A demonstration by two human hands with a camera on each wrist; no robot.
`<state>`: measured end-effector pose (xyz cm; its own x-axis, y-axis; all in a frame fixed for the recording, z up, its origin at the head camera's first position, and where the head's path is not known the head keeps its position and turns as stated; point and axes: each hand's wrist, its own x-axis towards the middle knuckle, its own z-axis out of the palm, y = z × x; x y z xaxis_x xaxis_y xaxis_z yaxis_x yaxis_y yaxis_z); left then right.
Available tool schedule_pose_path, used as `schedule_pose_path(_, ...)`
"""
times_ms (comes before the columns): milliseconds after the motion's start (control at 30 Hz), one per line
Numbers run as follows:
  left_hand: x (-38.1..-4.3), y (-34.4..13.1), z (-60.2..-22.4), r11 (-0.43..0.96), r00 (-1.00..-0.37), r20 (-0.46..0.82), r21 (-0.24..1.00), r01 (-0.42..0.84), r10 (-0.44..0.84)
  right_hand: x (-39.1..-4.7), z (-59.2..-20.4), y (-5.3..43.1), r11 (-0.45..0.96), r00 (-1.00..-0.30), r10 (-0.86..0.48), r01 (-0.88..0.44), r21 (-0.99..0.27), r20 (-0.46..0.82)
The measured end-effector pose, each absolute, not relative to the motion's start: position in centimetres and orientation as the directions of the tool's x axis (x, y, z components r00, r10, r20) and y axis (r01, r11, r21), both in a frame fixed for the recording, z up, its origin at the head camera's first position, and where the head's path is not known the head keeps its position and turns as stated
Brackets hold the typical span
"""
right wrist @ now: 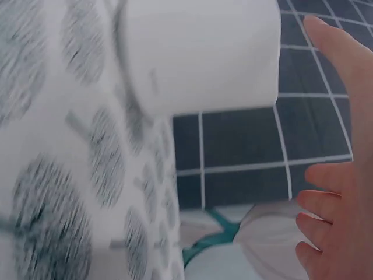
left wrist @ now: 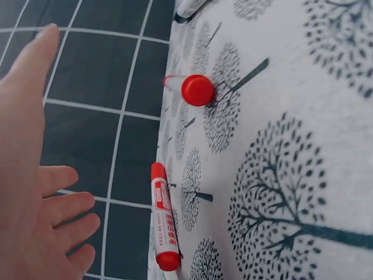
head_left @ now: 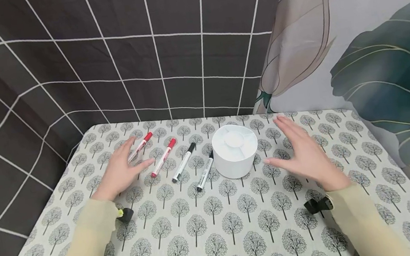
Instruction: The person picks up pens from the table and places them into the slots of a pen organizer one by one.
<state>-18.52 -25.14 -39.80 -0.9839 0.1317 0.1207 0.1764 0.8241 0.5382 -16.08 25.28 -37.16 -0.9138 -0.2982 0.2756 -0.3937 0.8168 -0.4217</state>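
Observation:
My left hand [head_left: 117, 171], fingers straight and thumb spread, is nearest the leftmost red-capped marker [head_left: 139, 147] and holds nothing. A second red-capped marker [head_left: 163, 158] lies just right of the thumb. Further right are a black-capped marker [head_left: 184, 163] and another black-capped marker [head_left: 205, 173], whose far end meets the outline of a white round desk organizer [head_left: 234, 162]. The organizer stands upright, with dividers around a central round cup. To its right my right hand [head_left: 304, 154] is spread with relaxed fingers, apart from it. In the right wrist view, the organizer's white wall [right wrist: 204, 58] fills the top.
A tree-print cloth [head_left: 216, 228] covers the table. Behind it hangs a dark curtain [head_left: 178, 59] with a white grid, and at the right a curtain with large leaves [head_left: 392, 68]. Small black devices sit at both wrists, one below the left sleeve [head_left: 88, 238].

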Motion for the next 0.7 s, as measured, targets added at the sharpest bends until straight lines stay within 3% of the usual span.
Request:
schedule_pose_path(367,-18.9,-27.2,-40.8,0.795,-0.990,0.139,0.600,0.092,0.011,-17.2,-37.3,20.9,0.687,-0.911,-0.303,-0.412,-0.599,0.279)
schedule_pose_path(700,-19.4,-27.7,-42.0,0.788,-0.988,0.142,0.614,0.037,-0.064,-18.3,-38.2,19.1,0.701,-0.928,-0.271,-0.372,-0.609,0.255)
